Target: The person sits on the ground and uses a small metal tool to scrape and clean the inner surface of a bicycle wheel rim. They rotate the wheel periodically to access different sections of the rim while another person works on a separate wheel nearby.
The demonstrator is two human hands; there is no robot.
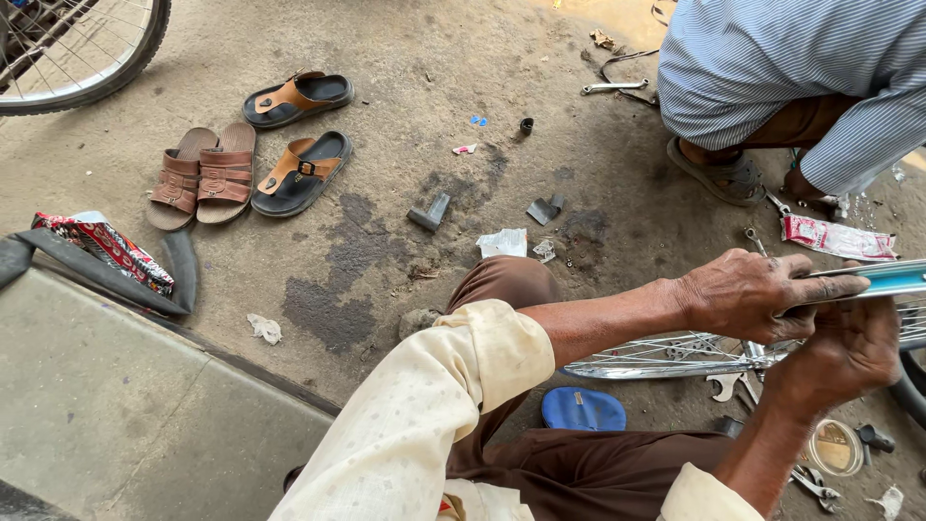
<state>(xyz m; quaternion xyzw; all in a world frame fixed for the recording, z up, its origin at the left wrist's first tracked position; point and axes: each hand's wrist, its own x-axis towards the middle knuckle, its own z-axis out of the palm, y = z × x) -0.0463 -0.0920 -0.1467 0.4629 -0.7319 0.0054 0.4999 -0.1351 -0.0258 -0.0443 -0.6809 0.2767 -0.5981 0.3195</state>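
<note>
My left hand (748,292) reaches over my raised knee and grips a shiny curved metal strip (892,280) from above, at the right edge of the view. Just below it, my right hand (851,349) closes around the same strip from underneath. The strip looks chrome with a teal sheen and runs out of frame to the right. Under my hands a chrome bicycle rim with spokes (666,359) lies on the ground.
Another person in a striped shirt (791,68) squats at top right. Two pairs of sandals (246,154), a spanner (614,87), a red packet (837,238), a blue slipper (582,409), a small round tin (833,448) and loose wrenches (733,384) lie about. A bicycle wheel (92,68) stands top left.
</note>
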